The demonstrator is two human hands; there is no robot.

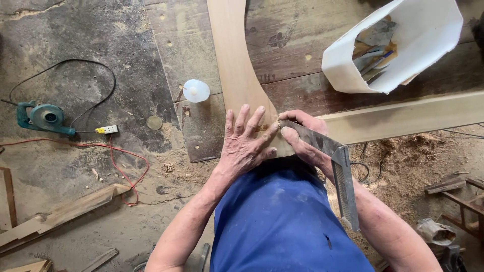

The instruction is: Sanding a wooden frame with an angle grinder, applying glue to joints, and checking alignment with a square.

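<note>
A pale curved wooden board [234, 55] lies lengthwise on a dark workbench [297, 45]. My left hand [247, 141] presses flat on the board's near end, fingers spread. My right hand [305, 138] grips the blade of a metal try square [338, 166] and holds its tip against the board's right edge, beside my left fingers. The square's thick stock hangs down over my right forearm. I wear a blue shirt.
A white cut-open plastic container [403, 45] with pencils and tools lies on the bench at right. A small white bottle [195, 90] stands left of the board. A long pale plank [413, 116] runs right. On the floor lie a green power tool [43, 117], cords, offcuts and sawdust.
</note>
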